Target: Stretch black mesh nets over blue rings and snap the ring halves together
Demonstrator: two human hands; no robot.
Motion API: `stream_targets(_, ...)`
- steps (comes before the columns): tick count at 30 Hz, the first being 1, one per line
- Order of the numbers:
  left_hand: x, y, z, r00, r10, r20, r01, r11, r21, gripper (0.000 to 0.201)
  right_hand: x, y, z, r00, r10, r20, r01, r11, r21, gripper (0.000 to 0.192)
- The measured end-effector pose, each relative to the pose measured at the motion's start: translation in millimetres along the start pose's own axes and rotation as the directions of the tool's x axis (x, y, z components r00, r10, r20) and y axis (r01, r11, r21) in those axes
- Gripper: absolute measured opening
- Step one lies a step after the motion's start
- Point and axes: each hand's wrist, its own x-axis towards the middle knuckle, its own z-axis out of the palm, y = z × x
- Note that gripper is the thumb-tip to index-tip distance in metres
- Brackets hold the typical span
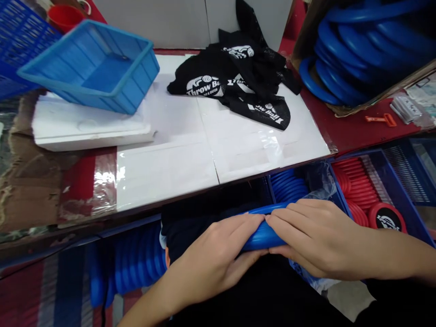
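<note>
Head view: our left hand (pixel 213 256) and right hand (pixel 315 238) both grip blue ring (pixel 260 236), just below near edge of white board (pixel 218 150). Fingers curl over top of ring, thumbs under, fingertips almost meet. Ring looks squashed flat. We think best way: squeeze even on both sides, keep ring level, no twist. Black mesh bags (pixel 238 86) lie on far part of board. Blue basket (pixel 91 66) sits at board's far left. Red rings (pixel 357 188) stack right of board's near edge.
</note>
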Motion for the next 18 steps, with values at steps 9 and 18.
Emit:
stream_targets(9,-17,-7,-24.3,0.996,0.051,-0.07,-0.049,0.998,0.03,0.041,0,14,-3,0.999,0.01,-0.047,-0.006,0.997,0.071,0.045)
stream_targets(18,-46,-51,-58.2,0.995,-0.083,-0.054,0.087,0.993,0.085,0.041,-19,50,-5,0.995,0.096,-0.014,-0.091,0.975,0.201,0.028)
